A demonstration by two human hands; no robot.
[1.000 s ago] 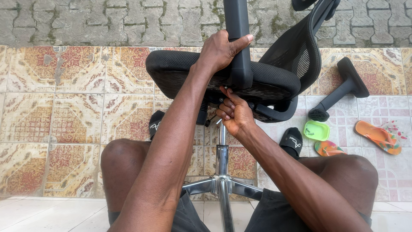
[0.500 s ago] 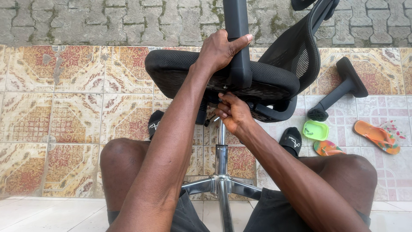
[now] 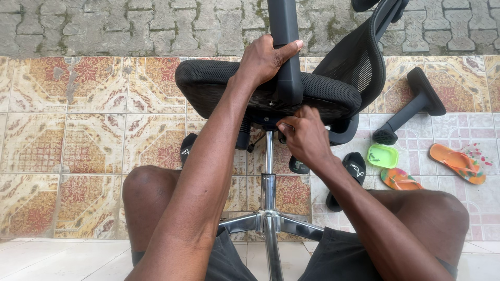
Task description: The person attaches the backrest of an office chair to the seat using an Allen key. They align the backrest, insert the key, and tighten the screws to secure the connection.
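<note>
While the left hand (image 3: 263, 60) grips the black armrest post (image 3: 284, 47) to steady the chair seat (image 3: 208, 78), the right hand (image 3: 304, 138) works beneath. Its fingers (image 3: 285, 127) pinch a small fitting, hidden from view.

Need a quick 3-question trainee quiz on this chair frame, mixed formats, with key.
1. True or false: the left hand grips the black armrest post.
2. The right hand is at: A) the chrome star base B) the underside of the mesh seat C) the orange flip-flop.
3. Fill in: the loose armrest lies on the ____ floor.

Key: 1 true; 2 B; 3 tiled.
</note>
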